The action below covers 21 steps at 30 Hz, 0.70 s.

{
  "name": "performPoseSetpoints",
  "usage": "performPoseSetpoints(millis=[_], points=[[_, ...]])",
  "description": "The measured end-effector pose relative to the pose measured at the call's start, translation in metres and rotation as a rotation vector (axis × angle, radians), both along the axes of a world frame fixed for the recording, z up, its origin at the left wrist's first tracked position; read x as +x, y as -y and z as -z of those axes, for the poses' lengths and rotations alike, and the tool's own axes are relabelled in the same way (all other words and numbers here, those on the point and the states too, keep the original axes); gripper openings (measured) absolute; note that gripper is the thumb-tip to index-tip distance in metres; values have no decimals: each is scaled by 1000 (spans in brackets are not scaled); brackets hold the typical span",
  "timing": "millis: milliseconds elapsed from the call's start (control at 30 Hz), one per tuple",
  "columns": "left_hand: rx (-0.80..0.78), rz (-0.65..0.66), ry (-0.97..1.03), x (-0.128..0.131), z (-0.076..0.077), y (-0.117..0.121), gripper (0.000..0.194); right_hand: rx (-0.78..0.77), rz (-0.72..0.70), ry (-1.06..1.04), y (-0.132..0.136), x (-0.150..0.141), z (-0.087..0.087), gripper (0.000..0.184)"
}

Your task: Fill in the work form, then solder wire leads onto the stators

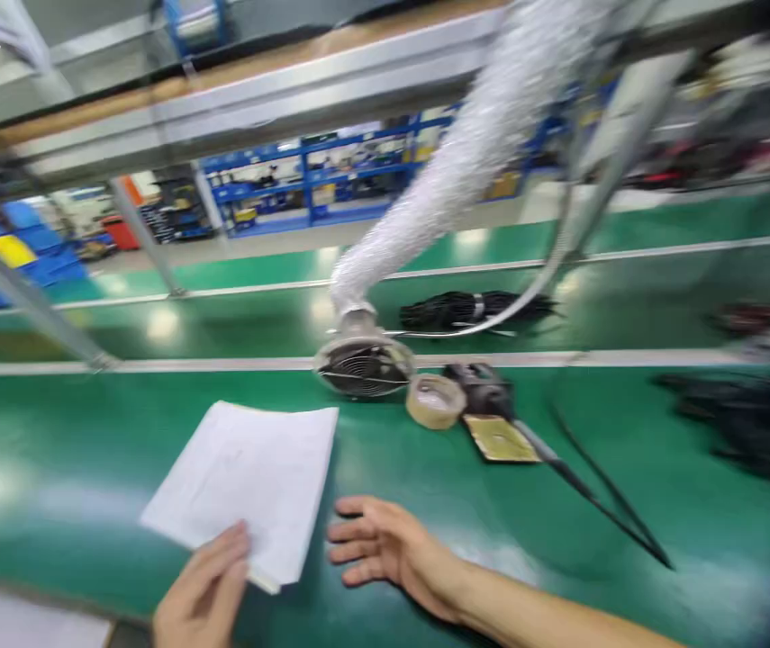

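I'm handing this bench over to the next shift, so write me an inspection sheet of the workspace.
Surface: green bench top, glossy, with light reflections.
Things in hand: white papers, held at their near edge.
Clutter: tape roll by a black device and a yellow pad; blurred dark items at far right.
Hands: left hand pinches the papers; right hand open, holding nothing.
Cables: black bundle behind; dark lead loose on the bench.
Surroundings: silvery duct with round hood; blue shelves beyond.
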<state>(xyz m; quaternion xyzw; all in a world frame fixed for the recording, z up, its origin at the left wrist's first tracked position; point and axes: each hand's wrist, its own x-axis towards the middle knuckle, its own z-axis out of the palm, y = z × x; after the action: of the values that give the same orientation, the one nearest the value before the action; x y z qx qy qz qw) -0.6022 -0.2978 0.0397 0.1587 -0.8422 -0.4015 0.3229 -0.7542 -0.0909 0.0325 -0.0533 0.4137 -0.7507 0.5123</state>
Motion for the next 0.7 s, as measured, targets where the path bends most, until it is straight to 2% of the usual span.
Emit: performPoseSetpoints(millis=[100,167,233,300,367,433,467,533,600,700], points=[[-113,200,-39,3,3,-27,22,-16,20,2,4,3,-8,61],[-117,336,-49,2,4,-42,31,50,63,-30,7,6,-8,57],[-88,423,-34,4,6,-48,33,120,103,-58,6,7,-6,57],[-88,346,-5,8,10,-42,28,156,125,-81,3,4,-3,58],[-41,111,23,7,16,-20,24,170,153,-111,-2,-1,-1,57],[185,-141,58,1,20,12,35,174,163,-161,-7,-9,1,55],[347,-220,70,-5,21,29,45,171,158,-185,-9,-13,2,54],[598,-275,100,-18,17,61,63,163,136,-220,-10,-19,4,53],[697,-267,104,-31,9,81,74,155,133,-239,-10,-24,5,53],[795,-177,115,-44,-4,85,80,148,168,-239,-7,-27,7,51]])
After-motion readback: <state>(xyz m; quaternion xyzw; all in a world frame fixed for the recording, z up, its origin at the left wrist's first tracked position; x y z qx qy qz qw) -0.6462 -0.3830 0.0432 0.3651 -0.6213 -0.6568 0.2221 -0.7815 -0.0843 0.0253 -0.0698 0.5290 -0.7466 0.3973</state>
